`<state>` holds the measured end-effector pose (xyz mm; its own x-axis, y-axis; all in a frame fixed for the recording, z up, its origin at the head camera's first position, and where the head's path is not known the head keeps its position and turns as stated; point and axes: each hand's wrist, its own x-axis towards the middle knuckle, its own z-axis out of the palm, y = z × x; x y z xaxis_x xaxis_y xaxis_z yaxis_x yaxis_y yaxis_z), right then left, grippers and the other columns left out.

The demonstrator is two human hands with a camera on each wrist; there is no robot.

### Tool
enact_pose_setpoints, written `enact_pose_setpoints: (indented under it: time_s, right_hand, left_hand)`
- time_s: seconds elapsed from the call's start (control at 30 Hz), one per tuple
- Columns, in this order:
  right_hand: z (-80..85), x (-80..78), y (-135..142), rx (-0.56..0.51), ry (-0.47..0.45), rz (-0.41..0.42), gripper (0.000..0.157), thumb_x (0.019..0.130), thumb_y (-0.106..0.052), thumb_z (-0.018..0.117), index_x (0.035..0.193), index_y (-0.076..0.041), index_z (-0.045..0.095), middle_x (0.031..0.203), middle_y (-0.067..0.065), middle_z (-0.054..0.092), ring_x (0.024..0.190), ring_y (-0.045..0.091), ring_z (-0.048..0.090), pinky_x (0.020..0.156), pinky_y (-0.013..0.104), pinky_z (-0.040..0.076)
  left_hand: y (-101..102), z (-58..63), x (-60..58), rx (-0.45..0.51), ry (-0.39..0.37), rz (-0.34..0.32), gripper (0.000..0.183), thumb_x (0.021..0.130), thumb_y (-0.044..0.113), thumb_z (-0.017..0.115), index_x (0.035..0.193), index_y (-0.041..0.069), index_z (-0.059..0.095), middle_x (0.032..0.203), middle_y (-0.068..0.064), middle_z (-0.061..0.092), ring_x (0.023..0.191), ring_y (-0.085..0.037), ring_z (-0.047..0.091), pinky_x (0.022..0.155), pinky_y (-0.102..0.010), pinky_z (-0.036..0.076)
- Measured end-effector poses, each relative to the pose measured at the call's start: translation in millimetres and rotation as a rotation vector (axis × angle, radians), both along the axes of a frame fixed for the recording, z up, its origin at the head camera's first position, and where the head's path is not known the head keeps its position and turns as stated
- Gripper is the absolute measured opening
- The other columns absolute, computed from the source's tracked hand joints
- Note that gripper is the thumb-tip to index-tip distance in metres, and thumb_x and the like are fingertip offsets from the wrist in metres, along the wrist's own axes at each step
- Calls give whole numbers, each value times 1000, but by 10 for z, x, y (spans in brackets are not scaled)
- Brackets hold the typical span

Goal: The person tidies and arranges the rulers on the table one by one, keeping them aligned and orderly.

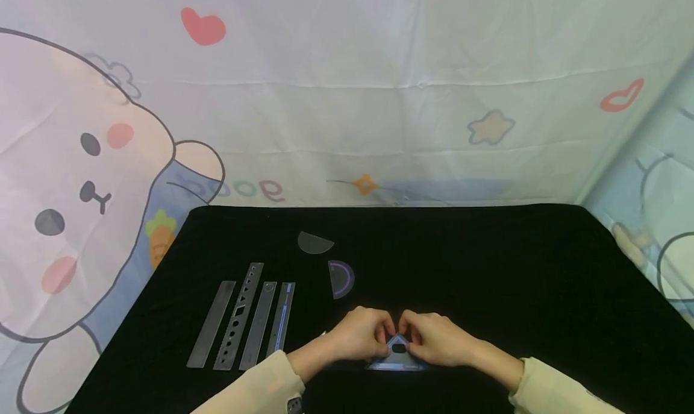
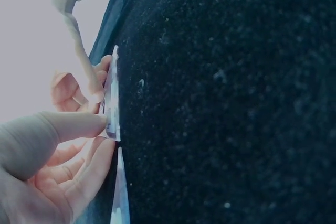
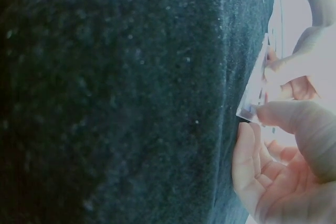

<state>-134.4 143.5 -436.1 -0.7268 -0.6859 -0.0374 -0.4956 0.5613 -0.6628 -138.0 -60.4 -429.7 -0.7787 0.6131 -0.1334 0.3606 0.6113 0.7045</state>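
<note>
A clear triangular set square with blue edging and a dark oval opening lies at the front of the black cloth, one corner pointing away. My left hand pinches its left sloping side between thumb and curled fingers. On the opposite side my right hand grips it the same way, the two hands' fingers close together near the top corner. In the left wrist view the set square appears almost edge-on, low over the cloth. The right wrist view shows the right thumb on the face of the set square.
Left of the hands lie a plain ruler, a ruler with cut-out shapes, another clear ruler and a blue-marked ruler. Farther back are a clear protractor and a purple-marked protractor. A printed curtain hangs behind.
</note>
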Motion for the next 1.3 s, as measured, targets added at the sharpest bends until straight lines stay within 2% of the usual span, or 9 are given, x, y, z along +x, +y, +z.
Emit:
enact_pose_setpoints:
  time_s: [0.23,0.53,0.7,0.77,0.9,1.13,1.3]
  right_hand:
    - [-8,9,-10,10,10,-3,25,79,-9,65,100,-15,52,67,-10,50,53,-1,47,47,16,44]
    - [-4,-23,4,7,8,-14,27,80,-10,64,103,-14,51,67,-10,51,53,-1,48,47,16,45]
    - [21,-79,1,-7,-25,-41,23,83,-11,63,104,-10,53,65,-9,52,49,0,49,44,15,45]
    - [39,-118,-12,-22,-42,-66,21,84,-12,62,104,-8,55,66,-7,54,47,1,51,43,16,46]
    - [53,-212,-62,-53,-65,-128,18,87,-13,59,103,-5,57,69,-2,57,49,6,54,44,19,48]
    - [76,-388,-165,-78,-76,-225,17,90,-14,55,103,-6,60,78,1,61,63,12,59,51,21,52]
    - [103,-510,-230,-102,-106,-256,20,91,-15,55,108,-6,60,82,3,62,70,15,61,56,23,53]
  left_hand:
    - [-3,-17,6,4,-16,4,25,71,6,72,93,11,62,61,8,55,45,-4,53,42,-15,48]
    - [-20,41,-13,5,-11,-6,26,72,8,72,96,10,62,62,8,56,46,-3,54,44,-15,48]
    - [-100,101,-68,20,47,9,22,74,11,72,94,9,63,64,9,58,49,-2,54,46,-16,48]
    - [-143,126,-104,50,71,40,19,75,10,71,93,7,63,65,8,59,50,-2,54,47,-17,48]
    - [-247,160,-167,117,69,131,15,78,9,69,92,5,63,69,4,61,52,-5,56,47,-18,50]
    - [-458,224,-297,179,83,275,14,82,11,66,93,4,63,76,-3,61,56,-11,59,50,-22,52]
    - [-590,237,-396,226,83,394,10,82,9,64,91,4,63,79,-6,63,60,-15,63,53,-23,54]
